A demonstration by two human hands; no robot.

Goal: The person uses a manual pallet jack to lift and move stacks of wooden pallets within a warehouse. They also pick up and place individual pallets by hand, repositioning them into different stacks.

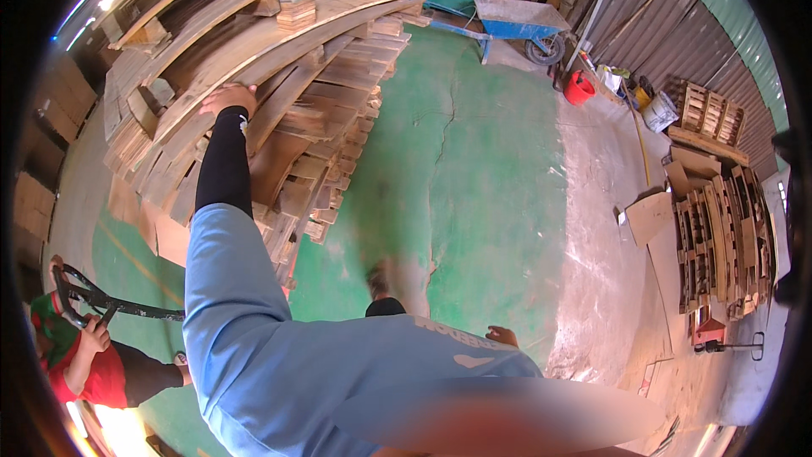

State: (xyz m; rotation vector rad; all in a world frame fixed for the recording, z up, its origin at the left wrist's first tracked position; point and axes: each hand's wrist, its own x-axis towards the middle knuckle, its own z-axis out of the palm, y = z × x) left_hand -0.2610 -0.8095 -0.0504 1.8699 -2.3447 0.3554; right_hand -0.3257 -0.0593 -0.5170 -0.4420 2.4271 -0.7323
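Observation:
A tall stack of wooden pallets leans and fans out at the upper left. Across it reaches my left arm, in a light blue shirt and black sleeve. My left hand lies on a board at the stack's near side, fingers spread over the wood. Only a small part of my right hand shows beyond the shirt, low in the middle. Its fingers are mostly hidden, and nothing can be seen in it. At the lower left, another person's hand holds the black looped handle of what looks like a pallet truck.
Green painted floor with a crack runs beside the stack. A blue wheelbarrow and a red bucket stand at the far side. More pallets and cardboard stand along the right. The co-worker in red is close on my left.

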